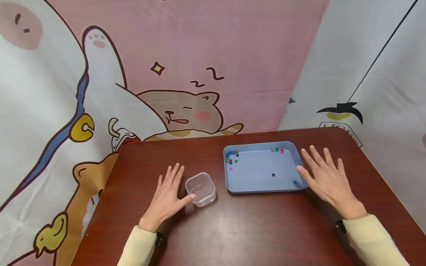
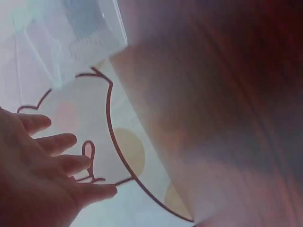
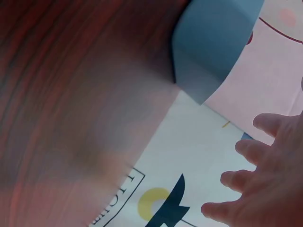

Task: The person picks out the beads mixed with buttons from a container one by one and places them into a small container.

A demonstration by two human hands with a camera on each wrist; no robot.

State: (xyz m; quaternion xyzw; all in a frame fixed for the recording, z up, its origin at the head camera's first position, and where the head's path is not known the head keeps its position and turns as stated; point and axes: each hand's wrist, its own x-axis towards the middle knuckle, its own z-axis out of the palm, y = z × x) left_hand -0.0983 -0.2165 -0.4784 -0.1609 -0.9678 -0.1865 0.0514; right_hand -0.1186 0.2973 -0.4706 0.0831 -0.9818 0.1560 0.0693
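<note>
A shallow blue tray (image 1: pixel 253 181) lies on the table, with small coloured beads (image 1: pixel 230 153) along its left side and a few more at its back right. One dark bead (image 1: pixel 273 175) sits near the tray's middle. Left of the tray stands a clear square plastic container (image 1: pixel 203 188), also visible in the left wrist view. My left hand (image 1: pixel 168 197) is beside the container, fingers spread and the thumb tip at its near-left rim; contact cannot be told. At the tray's right edge my right hand (image 1: pixel 327 179) has its fingers spread, holding nothing.
The brown wooden table (image 1: pixel 249 232) ends at the back against a cloth backdrop (image 1: pixel 259 66) printed with cartoon animals. Another pale cloth (image 1: pixel 392 92) hangs along the right side.
</note>
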